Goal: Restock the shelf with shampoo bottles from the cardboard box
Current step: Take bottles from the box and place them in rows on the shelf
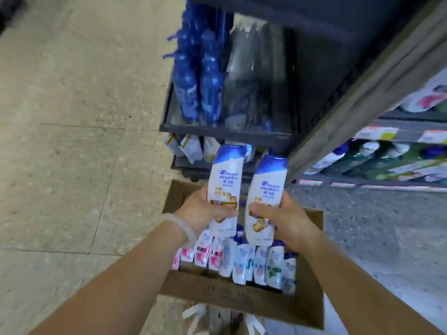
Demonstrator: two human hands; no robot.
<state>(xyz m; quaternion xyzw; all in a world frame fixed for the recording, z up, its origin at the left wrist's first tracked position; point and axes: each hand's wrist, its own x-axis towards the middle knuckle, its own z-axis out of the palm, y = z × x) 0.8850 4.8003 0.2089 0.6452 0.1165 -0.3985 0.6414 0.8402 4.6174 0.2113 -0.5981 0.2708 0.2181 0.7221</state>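
Cardboard box (242,296) of bottles nearest, hands gripping 2 shampoo bottles (226,187), dark rack (225,131) beyond

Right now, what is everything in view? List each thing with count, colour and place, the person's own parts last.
held shampoo bottles: two, white with blue caps, one in the left hand, one in the right, above the box
cardboard box: one, brown, open, on the floor below the hands
boxed bottles: about ten, white with pink, blue or green labels, in the box
blue bottles: several, dark blue, on the dark rack's upper tray
sachets: a few, white, under that tray
dark rack: one, black, ahead
shelf bottles: many, mixed colours, blurred, on the right-hand shelf
floor: beige tiles, left
bracelet: one, pale, left wrist
left hand: grips a bottle
right hand: grips a bottle
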